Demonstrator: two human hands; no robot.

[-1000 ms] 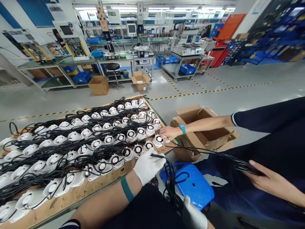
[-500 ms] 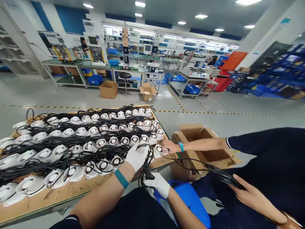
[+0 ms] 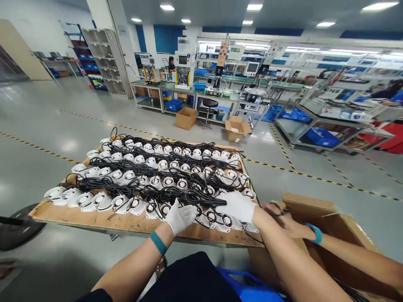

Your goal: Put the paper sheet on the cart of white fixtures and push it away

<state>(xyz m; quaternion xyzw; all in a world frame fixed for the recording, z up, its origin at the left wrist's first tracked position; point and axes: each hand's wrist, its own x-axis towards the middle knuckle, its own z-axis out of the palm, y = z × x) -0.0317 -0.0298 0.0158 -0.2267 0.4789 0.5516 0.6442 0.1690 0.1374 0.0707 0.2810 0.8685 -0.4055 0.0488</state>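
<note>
Rows of white cup-shaped housings [image 3: 168, 181], each with a dark round centre and a black cable [image 3: 176, 165] looped across its neighbours, on a flat wooden board [image 3: 132, 224]. Black cable bundle [image 3: 201, 197], loosely coiled, at the near edge of the rows, on top of the housings; long axis roughly left to right, one end pointing toward the right hand. Left hand [image 3: 181, 217] in a white glove, teal band [image 3: 158, 243] at the wrist, forearm rising from the lower edge, fingers close together and angled down beside the bundle. Right hand [image 3: 236, 207], also gloved, flat and narrow, fingertips toward the left at the bundle's end; any grip on the cable impossible to judge. Co-worker's bare hand [image 3: 275, 212], blue-green wristband [image 3: 314, 233], just beside the right glove, above an open cardboard box [image 3: 327, 222].
</note>
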